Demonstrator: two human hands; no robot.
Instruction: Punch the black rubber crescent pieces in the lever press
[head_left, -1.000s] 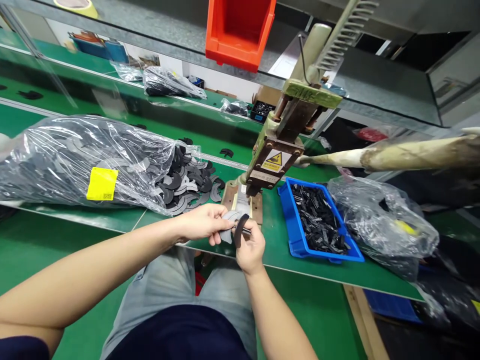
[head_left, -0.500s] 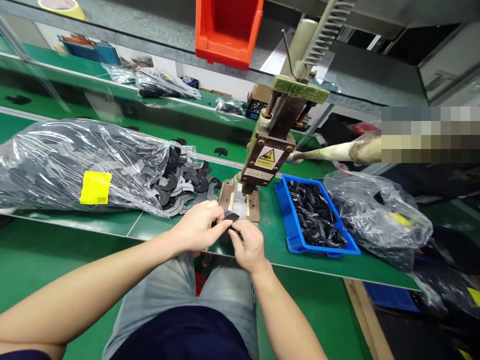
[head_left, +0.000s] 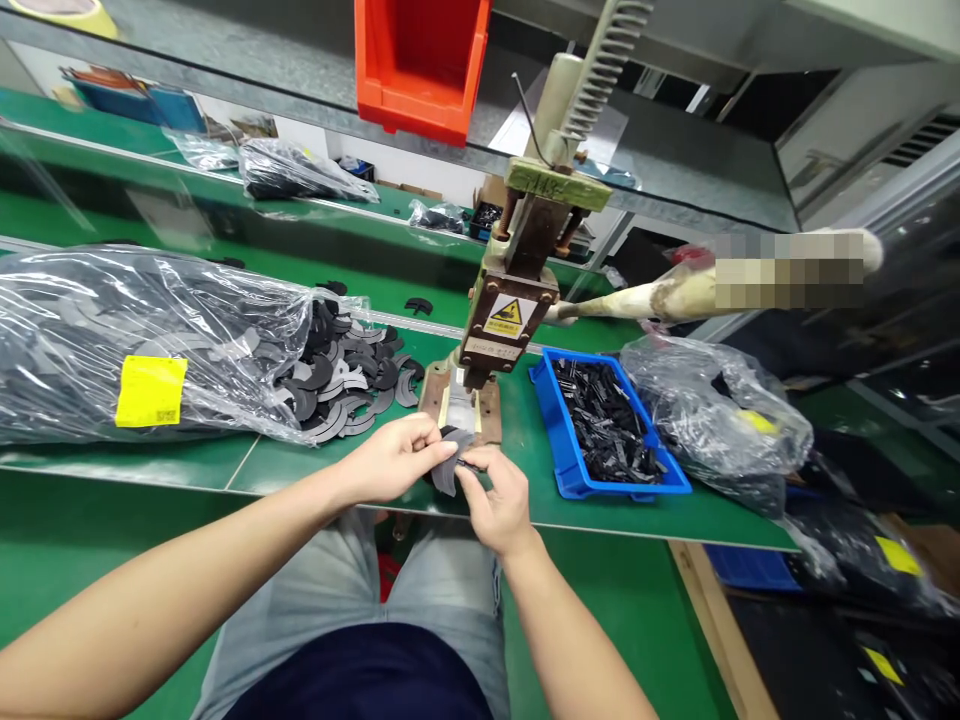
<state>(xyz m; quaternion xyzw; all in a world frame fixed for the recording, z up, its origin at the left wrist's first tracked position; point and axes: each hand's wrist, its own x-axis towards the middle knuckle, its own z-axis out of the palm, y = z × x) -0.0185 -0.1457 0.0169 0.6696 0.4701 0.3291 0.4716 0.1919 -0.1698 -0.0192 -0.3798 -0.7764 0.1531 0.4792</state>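
Observation:
My left hand [head_left: 397, 460] pinches a curved grey plate [head_left: 447, 476] between thumb and fingers, just in front of the press base [head_left: 489, 412]. My right hand [head_left: 496, 498] is closed beside it, with a small black piece [head_left: 471, 464] at its fingertips, by the plate's right edge. Whether that piece is joined to the plate I cannot tell. Behind both hands stands a hand press [head_left: 501, 315] with a warning label, its ram above the base.
Left lies a clear plastic bag [head_left: 217, 300] spilling curved grey parts [head_left: 352, 375]. On the right are a blue bin [head_left: 570, 465] of small black pieces and another plastic bag [head_left: 705, 410]. The press lever [head_left: 660, 300] juts rightward. An orange bin [head_left: 420, 75] overhangs the bench.
The curved plate has turned in my left hand and more of its grey face shows. My hands stay close together. The whole view has shifted, so the bench things sit further left.

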